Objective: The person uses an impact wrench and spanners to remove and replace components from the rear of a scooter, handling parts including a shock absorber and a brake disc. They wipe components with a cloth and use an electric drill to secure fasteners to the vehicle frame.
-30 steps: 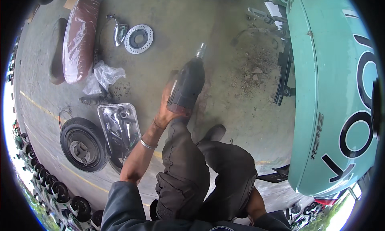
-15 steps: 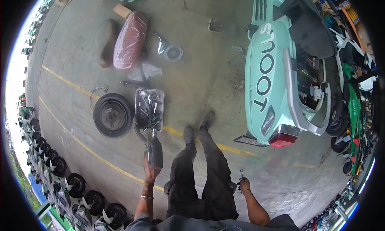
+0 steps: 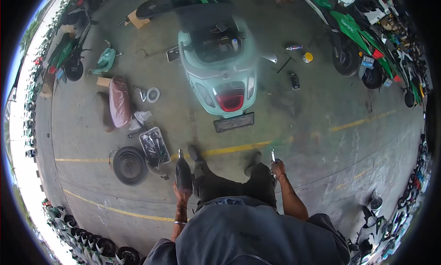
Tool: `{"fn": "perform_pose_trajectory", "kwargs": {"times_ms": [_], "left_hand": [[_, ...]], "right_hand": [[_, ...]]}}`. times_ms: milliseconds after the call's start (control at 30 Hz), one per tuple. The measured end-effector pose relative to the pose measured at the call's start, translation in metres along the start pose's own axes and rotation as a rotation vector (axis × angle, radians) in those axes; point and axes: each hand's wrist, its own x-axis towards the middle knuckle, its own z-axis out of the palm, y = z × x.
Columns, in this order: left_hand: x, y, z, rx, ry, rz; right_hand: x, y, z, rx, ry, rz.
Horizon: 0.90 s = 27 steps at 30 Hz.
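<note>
My left hand (image 3: 181,194) holds a black power tool (image 3: 183,173), its silver socket end pointing forward, low beside my left leg. My right hand (image 3: 278,167) is closed round a silver wrench (image 3: 272,154) with its ring end up, beside my right leg. Ahead of my feet stands a mint-green scooter (image 3: 220,74), rear toward me, with a red tail light (image 3: 229,99), an open top compartment and a dark plate holder (image 3: 233,121) at the back.
Left on the floor lie a wheel (image 3: 131,166), a tray of parts (image 3: 142,136), seats (image 3: 120,102) and a disc (image 3: 153,95). Green scooters (image 3: 349,28) stand at right and left, rows of vehicles along the edges. Small cans (image 3: 308,57) lie beside the mint scooter.
My view has swung rightward and widened, bringing the mint scooter from the right to straight ahead. Both hands still hold their tools, the left one lower in the picture than earlier.
</note>
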Motion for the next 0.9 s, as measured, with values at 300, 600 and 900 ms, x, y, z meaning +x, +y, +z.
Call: {"fn": "perform_pose_trajectory", "kwargs": {"times_ms": [300, 600, 900], "left_hand": [[0.019, -0.076, 0.200, 1.237, -0.465, 0.347], [0.120, -0.162, 0.371, 1.208, -0.492, 0.320], [0.308, -0.239, 0.516, 0.821, -0.195, 0.265]], "right_hand": [[0.030, 0.033, -0.194, 0.462, -0.102, 0.264], [0.201, -0.007, -0.286, -0.001, -0.229, 0.095], [0.424, -0.148, -0.333, -0.354, -0.460, -0.243]]}}
